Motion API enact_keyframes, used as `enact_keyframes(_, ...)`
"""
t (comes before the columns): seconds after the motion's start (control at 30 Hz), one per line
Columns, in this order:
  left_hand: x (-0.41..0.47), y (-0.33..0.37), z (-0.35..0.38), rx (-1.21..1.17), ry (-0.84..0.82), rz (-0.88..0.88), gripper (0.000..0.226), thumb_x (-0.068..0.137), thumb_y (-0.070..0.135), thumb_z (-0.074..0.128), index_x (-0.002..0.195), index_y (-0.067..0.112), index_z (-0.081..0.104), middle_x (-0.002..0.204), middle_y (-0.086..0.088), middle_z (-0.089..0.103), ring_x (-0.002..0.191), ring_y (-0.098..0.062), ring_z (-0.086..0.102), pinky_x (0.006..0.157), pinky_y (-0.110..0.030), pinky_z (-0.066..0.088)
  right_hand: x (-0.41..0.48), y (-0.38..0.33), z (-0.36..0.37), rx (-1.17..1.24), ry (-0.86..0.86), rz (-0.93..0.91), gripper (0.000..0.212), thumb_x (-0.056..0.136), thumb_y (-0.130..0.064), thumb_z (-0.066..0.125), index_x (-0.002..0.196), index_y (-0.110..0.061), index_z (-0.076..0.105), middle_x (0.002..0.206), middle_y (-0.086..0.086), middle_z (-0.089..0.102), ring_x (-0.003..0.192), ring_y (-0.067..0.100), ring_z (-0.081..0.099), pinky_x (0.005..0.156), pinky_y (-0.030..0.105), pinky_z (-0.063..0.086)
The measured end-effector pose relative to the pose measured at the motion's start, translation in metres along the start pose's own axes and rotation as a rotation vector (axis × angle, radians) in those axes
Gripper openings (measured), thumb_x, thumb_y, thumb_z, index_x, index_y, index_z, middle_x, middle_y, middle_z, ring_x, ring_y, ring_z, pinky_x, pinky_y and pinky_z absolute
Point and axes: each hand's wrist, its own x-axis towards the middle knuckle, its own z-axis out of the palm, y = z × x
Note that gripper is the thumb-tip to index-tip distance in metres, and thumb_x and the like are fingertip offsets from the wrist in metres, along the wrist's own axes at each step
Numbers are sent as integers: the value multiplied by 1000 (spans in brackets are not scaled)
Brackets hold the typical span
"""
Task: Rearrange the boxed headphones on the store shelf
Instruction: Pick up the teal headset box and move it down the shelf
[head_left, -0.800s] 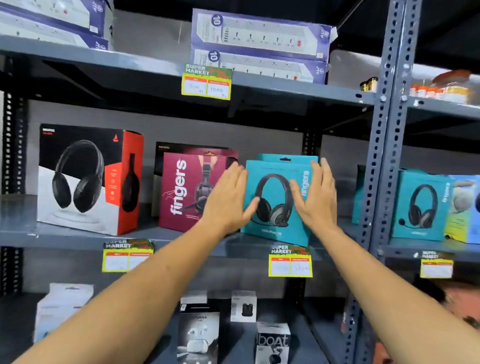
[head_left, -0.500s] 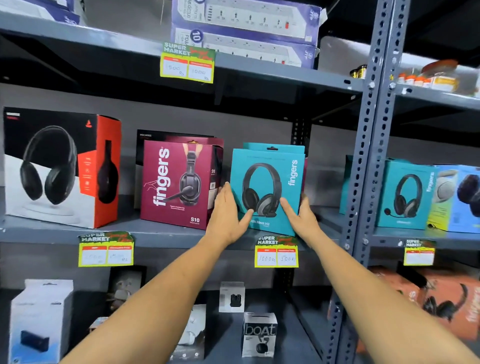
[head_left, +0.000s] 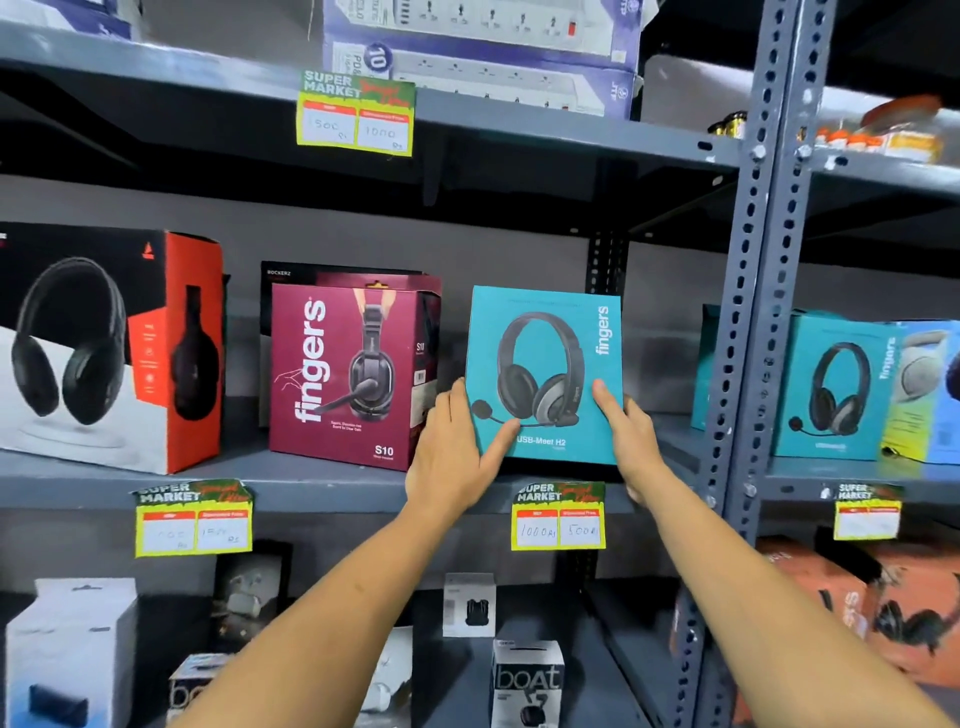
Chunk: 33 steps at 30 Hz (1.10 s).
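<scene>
Standing upright, front outward, teal box (head_left: 545, 332) between both hands.

The grey metal shelf (head_left: 322, 486) carries a black-and-red headphone box (head_left: 111, 348), a maroon box (head_left: 348, 371) beside it and teal boxes (head_left: 831, 384) further right.

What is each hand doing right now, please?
Left hand: gripping the left edge of the teal headphone box.
Right hand: gripping the same box's right edge.
</scene>
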Motion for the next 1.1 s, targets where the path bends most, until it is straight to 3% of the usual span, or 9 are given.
enact_keyframes(0.23, -1, -1, -2, 4, 10, 62, 82, 87, 65, 46, 144, 9, 28, 129, -8, 48, 118, -21, 48, 98, -39, 46, -14, 1, 0, -10, 9, -42, 31, 82, -56, 66, 104, -35, 63, 102, -5, 76, 86, 10, 74, 61, 20, 57)
enact_keyframes(0.37, -6, 5, -11, -60, 72, 131, 70, 87, 45, 58, 139, 4, 35, 125, -12, 49, 113, -22, 44, 99, -42, 40, -38, -8, 7, -54, 24, -103, 48, 63, -74, 68, 101, -45, 61, 100, -18, 75, 89, 3, 72, 62, 17, 56)
enact_keyframes(0.5, -27, 10, -21, -180, 109, 102, 67, 84, 33, 60, 137, 1, 34, 125, -13, 43, 113, -17, 38, 102, -38, 36, -64, -3, 15, -108, 121, -235, 49, 63, -80, 62, 102, -50, 61, 106, -18, 72, 98, 8, 70, 78, 29, 57)
enact_keyframes(0.57, -40, 7, -31, -186, 121, 100, 70, 83, 33, 61, 138, 1, 32, 127, -12, 42, 115, -13, 35, 103, -28, 32, -79, -4, 23, -113, 133, -282, 57, 65, -80, 61, 108, -44, 60, 112, -10, 70, 103, 15, 68, 83, 35, 56)
enact_keyframes(0.67, -54, -3, -56, -193, 171, 78, 73, 83, 40, 57, 140, 0, 31, 130, -11, 41, 118, -13, 35, 105, -18, 25, -100, -13, 46, -128, 137, -351, 74, 69, -74, 62, 121, -20, 60, 112, -1, 69, 102, 18, 67, 85, 39, 55)
enact_keyframes(0.73, -63, -12, -78, -186, 200, 73, 72, 84, 42, 54, 138, 0, 33, 128, -11, 42, 116, -14, 36, 104, -20, 28, -115, -20, 66, -146, 131, -376, 74, 73, -66, 62, 125, -14, 59, 110, -5, 69, 98, 10, 66, 86, 34, 54)
enact_keyframes(0.83, -75, -30, -116, -171, 222, 53, 70, 83, 40, 55, 137, -1, 34, 125, -12, 42, 114, -14, 37, 102, -25, 32, -136, -29, 105, -175, 104, -385, 65, 73, -65, 61, 122, -22, 59, 106, -20, 66, 92, -9, 63, 82, 23, 53)
enact_keyframes(0.97, -87, -73, -184, -97, 260, 30, 74, 83, 41, 53, 137, -7, 34, 129, -20, 43, 120, -24, 40, 106, -36, 34, -164, -38, 182, -218, 59, -411, 69, 73, -65, 58, 125, -19, 60, 105, -19, 66, 98, 6, 65, 87, 22, 50)
enact_keyframes(1.1, -96, -135, -272, 56, 312, -24, 73, 81, 41, 52, 134, -6, 38, 122, -23, 47, 113, -38, 46, 98, -52, 40, -190, -42, 280, -281, -71, -405, 64, 82, -58, 61, 132, -19, 58, 110, -10, 70, 107, 19, 66, 94, 36, 51)
